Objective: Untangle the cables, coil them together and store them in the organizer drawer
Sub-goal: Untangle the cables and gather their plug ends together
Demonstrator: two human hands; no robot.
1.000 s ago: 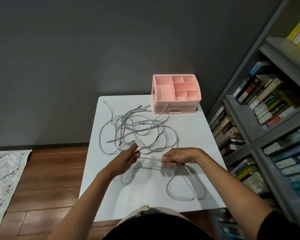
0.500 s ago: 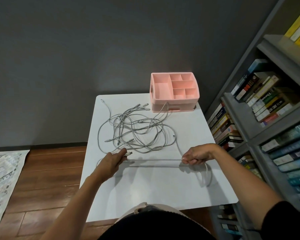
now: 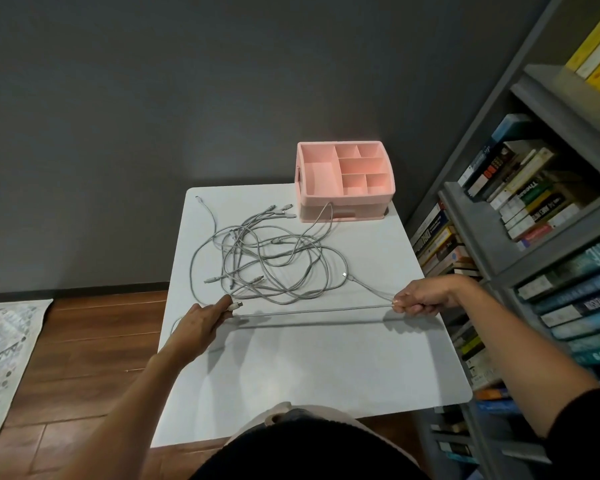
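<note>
One grey cable (image 3: 312, 310) is held stretched in a near-straight line above the near half of the white table (image 3: 309, 375). Its shadow is cast on the tabletop just below. Its white plug (image 3: 237, 305) is pinched in the left hand (image 3: 201, 323), between thumb and fingertips. The other end of the taut span is gripped by the right hand (image 3: 421, 296), fingers curled round it, near the table's right edge. The hands are well apart, one toward each side of the table. From the right hand, strands are seen running back to a small connector (image 3: 344, 274) at the edge of the heap.

The tangle of cables (image 3: 274, 265) is spread over the middle of the table, between the hands and the pink organizer (image 3: 347, 202). Many loops are crossed over one another. A cluster of plug ends (image 3: 284, 211) is pointed toward the organizer. One loop (image 3: 326, 220) is laid against its front. A single loose end (image 3: 199, 199) is stretched toward the far left corner.

The organizer is set at the far right corner of the table, compartments facing up. Its drawer (image 3: 343, 214), at the base, appears pushed in.

A bookshelf (image 3: 482, 216) packed with books is seen on the right. A patterned rug (image 3: 4, 341) is laid on the wooden floor (image 3: 94, 341) at left.
</note>
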